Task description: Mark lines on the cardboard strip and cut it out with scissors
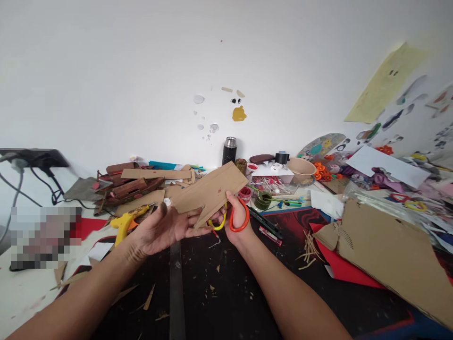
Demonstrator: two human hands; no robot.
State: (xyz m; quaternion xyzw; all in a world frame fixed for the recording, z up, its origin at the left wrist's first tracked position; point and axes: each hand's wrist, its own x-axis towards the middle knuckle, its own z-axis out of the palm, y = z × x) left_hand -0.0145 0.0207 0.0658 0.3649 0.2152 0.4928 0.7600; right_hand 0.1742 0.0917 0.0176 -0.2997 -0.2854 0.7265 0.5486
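A cut piece of brown cardboard (215,186) is raised above the dark mat, with a narrow pointed strip partly split from its lower edge. My left hand (164,229) is palm up. Its fingers support the cardboard around that strip, while the thumb stands clear of it. In my right hand (236,212) are scissors (239,227) with one red-orange and one yellow loop. The right thumb passes through the red-orange loop and its tip presses on the cardboard. The scissor blades are hidden behind the sheet and fingers.
A metal ruler (177,288) and cardboard scraps lie on the dark mat (219,307). At left is a yellow glue gun (125,224). Behind stand a black flask (230,151), paint jars (262,200) and a beige bowl (301,169). A large cardboard sheet (385,255) lies right.
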